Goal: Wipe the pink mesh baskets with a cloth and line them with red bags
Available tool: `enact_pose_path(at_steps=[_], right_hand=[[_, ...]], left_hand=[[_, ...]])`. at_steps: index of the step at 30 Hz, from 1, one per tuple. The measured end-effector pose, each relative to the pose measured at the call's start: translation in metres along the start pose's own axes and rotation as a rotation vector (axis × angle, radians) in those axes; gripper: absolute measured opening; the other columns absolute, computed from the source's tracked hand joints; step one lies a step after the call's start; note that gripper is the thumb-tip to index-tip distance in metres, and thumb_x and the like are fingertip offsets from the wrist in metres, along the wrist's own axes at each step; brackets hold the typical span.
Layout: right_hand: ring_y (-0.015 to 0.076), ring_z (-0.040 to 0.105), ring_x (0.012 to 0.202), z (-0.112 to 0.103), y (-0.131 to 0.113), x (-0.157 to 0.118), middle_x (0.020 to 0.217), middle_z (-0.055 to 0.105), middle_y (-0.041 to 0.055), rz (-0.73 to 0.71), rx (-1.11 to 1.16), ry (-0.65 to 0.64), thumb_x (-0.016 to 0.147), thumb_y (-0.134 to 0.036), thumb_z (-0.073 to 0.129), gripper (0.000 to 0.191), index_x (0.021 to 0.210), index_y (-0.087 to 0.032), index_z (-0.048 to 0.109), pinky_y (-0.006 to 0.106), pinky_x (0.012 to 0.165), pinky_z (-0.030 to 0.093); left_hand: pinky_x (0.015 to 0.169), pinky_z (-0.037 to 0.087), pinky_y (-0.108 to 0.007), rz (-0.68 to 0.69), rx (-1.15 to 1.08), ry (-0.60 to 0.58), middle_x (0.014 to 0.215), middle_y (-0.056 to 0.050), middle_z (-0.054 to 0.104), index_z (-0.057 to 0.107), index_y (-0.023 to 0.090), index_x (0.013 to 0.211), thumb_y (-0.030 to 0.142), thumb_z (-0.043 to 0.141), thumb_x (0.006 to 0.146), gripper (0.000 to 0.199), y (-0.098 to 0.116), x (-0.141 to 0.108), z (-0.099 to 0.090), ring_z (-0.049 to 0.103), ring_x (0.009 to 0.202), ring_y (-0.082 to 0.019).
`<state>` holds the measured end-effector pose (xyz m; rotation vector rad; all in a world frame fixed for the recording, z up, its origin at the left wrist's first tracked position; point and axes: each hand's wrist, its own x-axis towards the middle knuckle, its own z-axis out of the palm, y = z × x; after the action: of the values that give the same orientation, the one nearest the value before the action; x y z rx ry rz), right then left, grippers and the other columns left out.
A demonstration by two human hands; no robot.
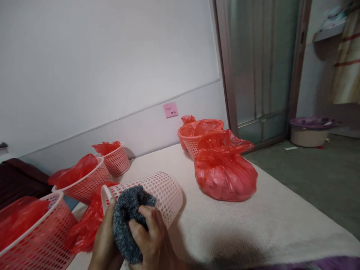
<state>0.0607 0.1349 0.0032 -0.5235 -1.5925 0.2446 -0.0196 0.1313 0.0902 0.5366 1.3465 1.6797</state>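
the right hand (153, 234) pinches a dark grey cloth (126, 221) and the left hand (105, 238) grips its side, over the tipped white basket (168, 193) near the worktop's (270, 225) front left.

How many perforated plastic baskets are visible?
5: near-left basket, middle-left basket, back-left basket, tipped white basket centrally, far basket behind bulging red plastic bag. Some may be hidden.

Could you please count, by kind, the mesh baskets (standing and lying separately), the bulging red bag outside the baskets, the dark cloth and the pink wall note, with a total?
Standing mesh baskets: 4
Lying mesh basket: 1
Bulging red bag: 1
Dark cloth: 1
Pink note: 1
Total: 8
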Motion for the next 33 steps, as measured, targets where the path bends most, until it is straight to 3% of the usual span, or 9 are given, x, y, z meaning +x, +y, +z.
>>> enact_pose_path(at_steps=[4, 7, 10, 14, 19, 26, 29, 31, 33], right_hand=[[0.0321, 0.05, 0.109, -0.008, 0.046, 0.001, 0.121, 0.05, 0.0155, 0.181, -0.205, -0.052, 0.06, -0.01, 0.057, 0.059, 0.119, -0.016, 0.058, 0.05, 0.094, 0.045], [0.0318, 0.048, 0.114, -0.016, 0.083, 0.003, 0.117, 0.052, 0.0158, 0.49, -0.28, 0.008, 0.063, -0.005, 0.053, 0.052, 0.114, -0.014, 0.06, 0.049, 0.1, 0.042], [0.0285, 0.051, 0.11, -0.015, 0.091, 0.003, 0.111, 0.054, 0.0141, 0.638, -0.237, 0.086, 0.069, -0.006, 0.052, 0.044, 0.111, -0.013, 0.059, 0.045, 0.1, 0.044], [0.0244, 0.051, 0.114, -0.006, 0.05, 0.002, 0.114, 0.053, 0.0108, 0.532, -0.08, 0.032, 0.076, -0.015, 0.056, 0.041, 0.117, -0.017, 0.055, 0.04, 0.103, 0.042], [0.0327, 0.047, 0.118, -0.005, 0.009, 0.0, 0.127, 0.049, 0.0157, 0.344, -0.052, -0.18, 0.061, -0.027, 0.074, 0.074, 0.129, -0.014, 0.048, 0.051, 0.104, 0.041], [0.0296, 0.047, 0.12, -0.015, 0.03, -0.003, 0.125, 0.05, 0.0152, 0.263, -0.083, -0.065, 0.061, -0.009, 0.059, 0.072, 0.131, -0.014, 0.044, 0.047, 0.105, 0.041], [0.0268, 0.049, 0.119, -0.026, 0.039, 0.009, 0.123, 0.052, 0.0133, 0.294, -0.028, 0.081, 0.065, -0.011, 0.058, 0.064, 0.128, -0.016, 0.045, 0.042, 0.104, 0.042], [0.0253, 0.055, 0.11, -0.035, 0.044, 0.017, 0.114, 0.057, 0.01, 0.375, 0.032, 0.151, 0.066, -0.013, 0.058, 0.057, 0.122, -0.018, 0.05, 0.04, 0.097, 0.047], [0.0217, 0.059, 0.092, -0.042, 0.046, 0.023, 0.098, 0.059, 0.0045, 0.502, 0.115, 0.193, 0.065, -0.014, 0.057, 0.045, 0.11, -0.02, 0.054, 0.035, 0.084, 0.051]], left_hand=[[0.085, 0.056, -0.043, -0.079, -0.026, -0.132, 0.093, -0.014, 0.075, 0.066, 0.009, 0.11, 0.029, 0.043, 0.094, 0.034, -0.005, 0.008, 0.002, 0.071, 0.09, -0.026], [0.086, 0.056, -0.046, -0.049, 0.0, -0.095, 0.102, -0.017, 0.073, 0.061, 0.009, 0.12, 0.028, 0.041, 0.095, 0.038, -0.011, 0.011, 0.003, 0.071, 0.092, -0.027], [0.086, 0.056, -0.047, -0.036, -0.036, -0.052, 0.108, -0.016, 0.072, 0.06, 0.013, 0.125, 0.031, 0.04, 0.095, 0.039, -0.01, 0.014, 0.001, 0.07, 0.096, -0.028], [0.083, 0.058, -0.046, -0.031, -0.118, -0.109, 0.1, -0.018, 0.074, 0.063, 0.008, 0.116, 0.033, 0.037, 0.096, 0.041, -0.002, 0.023, 0.0, 0.07, 0.096, -0.029], [0.083, 0.058, -0.046, -0.031, -0.119, -0.165, 0.082, -0.016, 0.074, 0.066, 0.006, 0.097, 0.032, 0.035, 0.097, 0.04, 0.008, 0.029, 0.01, 0.072, 0.088, -0.028], [0.096, 0.051, -0.041, -0.024, -0.022, -0.403, 0.1, -0.01, 0.074, 0.067, 0.017, 0.094, 0.031, 0.049, 0.091, 0.023, -0.004, 0.017, 0.022, 0.067, 0.104, -0.025], [0.103, 0.044, -0.042, 0.08, 0.208, -0.418, 0.107, -0.011, 0.072, 0.069, 0.02, 0.098, 0.04, 0.072, 0.071, 0.033, -0.031, 0.011, 0.008, 0.058, 0.119, -0.031], [0.107, 0.039, -0.045, 0.097, 0.316, -0.395, 0.105, -0.014, 0.072, 0.071, 0.02, 0.091, 0.03, 0.087, 0.048, 0.047, -0.052, 0.004, -0.009, 0.052, 0.125, -0.037], [0.108, 0.037, -0.047, 0.188, 0.521, -0.406, 0.109, -0.014, 0.071, 0.071, 0.024, 0.093, 0.037, 0.083, 0.052, 0.045, -0.07, -0.005, -0.026, 0.049, 0.128, -0.037]])
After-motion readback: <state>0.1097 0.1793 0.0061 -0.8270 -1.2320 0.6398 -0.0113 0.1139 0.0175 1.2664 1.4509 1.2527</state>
